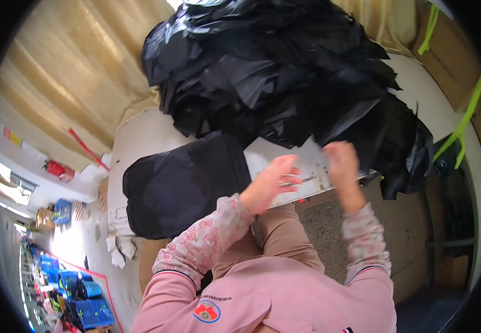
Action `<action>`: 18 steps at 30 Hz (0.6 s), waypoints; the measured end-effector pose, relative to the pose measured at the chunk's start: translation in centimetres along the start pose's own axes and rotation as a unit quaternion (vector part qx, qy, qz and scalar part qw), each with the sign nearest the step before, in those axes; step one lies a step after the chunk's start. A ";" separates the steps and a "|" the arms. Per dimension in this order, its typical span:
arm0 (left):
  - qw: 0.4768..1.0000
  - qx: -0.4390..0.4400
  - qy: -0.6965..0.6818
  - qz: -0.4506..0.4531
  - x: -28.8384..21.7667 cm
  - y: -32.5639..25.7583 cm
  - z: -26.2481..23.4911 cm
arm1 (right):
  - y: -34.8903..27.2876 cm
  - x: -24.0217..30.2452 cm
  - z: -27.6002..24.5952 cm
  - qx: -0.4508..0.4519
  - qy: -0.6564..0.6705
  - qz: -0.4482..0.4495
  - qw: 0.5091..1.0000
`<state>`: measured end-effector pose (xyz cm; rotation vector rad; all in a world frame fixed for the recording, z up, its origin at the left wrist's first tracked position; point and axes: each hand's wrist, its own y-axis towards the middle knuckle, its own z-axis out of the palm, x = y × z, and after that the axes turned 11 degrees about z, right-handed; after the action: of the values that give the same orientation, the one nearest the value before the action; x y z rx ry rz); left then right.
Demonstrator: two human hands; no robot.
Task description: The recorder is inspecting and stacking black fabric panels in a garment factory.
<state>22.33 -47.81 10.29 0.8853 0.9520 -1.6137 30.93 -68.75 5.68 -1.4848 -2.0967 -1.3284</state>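
While both hands hover over the white table (140, 139), the left hand (271, 183) is open w/ fingers spread flat, holding nothing, just above a metal bracket (312, 180) at the table edge. Right hand (341, 161) is blurred; can't tell its grip. Big heap of black fabric pieces (273, 66) sits behind; a dark flat stack (185, 183) lies left of the hands.

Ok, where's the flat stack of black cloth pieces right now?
In the head view, the flat stack lies on the white table, just left of the left hand and below the big heap of black pieces.
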 end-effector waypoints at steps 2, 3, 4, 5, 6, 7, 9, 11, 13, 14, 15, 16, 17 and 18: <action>0.996 -0.064 0.025 -0.053 2.4 2.3 -3.2 | -4.0 3.4 1.4 0.058 0.081 -0.024 0.995; 0.992 -0.102 0.051 -0.062 3.3 3.2 -4.2 | -6.0 4.6 2.5 0.098 0.100 -0.033 0.990; 0.992 -0.092 0.052 -0.065 3.8 3.8 -4.2 | -7.9 5.0 3.7 0.148 0.094 -0.040 0.984; 0.988 -0.086 0.102 -0.082 4.1 4.3 -4.2 | -9.7 5.6 4.7 0.163 0.115 -0.040 0.979; 0.981 -0.082 0.150 -0.097 4.5 4.8 -4.3 | -11.2 5.9 5.5 0.195 0.139 -0.024 0.971; 0.979 -0.057 0.190 -0.036 6.3 5.1 -6.6 | -11.5 6.6 5.9 0.229 0.155 -0.054 0.959; 0.992 -0.043 0.119 -0.023 7.1 4.9 -6.4 | -11.3 6.0 5.1 0.254 0.156 -0.069 0.952; 0.994 -0.038 0.106 0.008 7.4 4.3 -7.4 | -10.0 5.8 3.1 0.209 0.232 -0.021 0.950; 0.990 -0.034 0.124 0.066 6.6 3.4 -7.5 | -8.3 5.2 0.7 0.050 0.262 0.142 0.953; 0.989 -0.031 0.125 0.067 5.8 2.8 -7.2 | -6.3 3.1 -0.9 -0.030 0.162 0.082 0.983; 0.993 -0.024 0.099 0.062 5.0 2.3 -6.7 | -4.5 2.0 -2.2 -0.140 0.123 0.061 0.981; 0.995 -0.021 0.075 0.058 4.4 1.7 -6.8 | -3.7 1.1 -3.3 -0.162 0.164 0.121 0.966; 0.991 -0.001 0.103 0.081 4.0 1.6 -7.2 | -3.0 -0.6 -3.9 -0.189 0.210 0.146 0.948; 0.991 0.003 0.104 0.084 3.7 1.5 -7.6 | -2.7 -2.0 -4.7 -0.177 0.212 0.156 0.948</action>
<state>23.71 -42.69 3.55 1.1239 0.9865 -1.4012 28.21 -73.89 5.58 -1.4153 -1.3489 -1.7638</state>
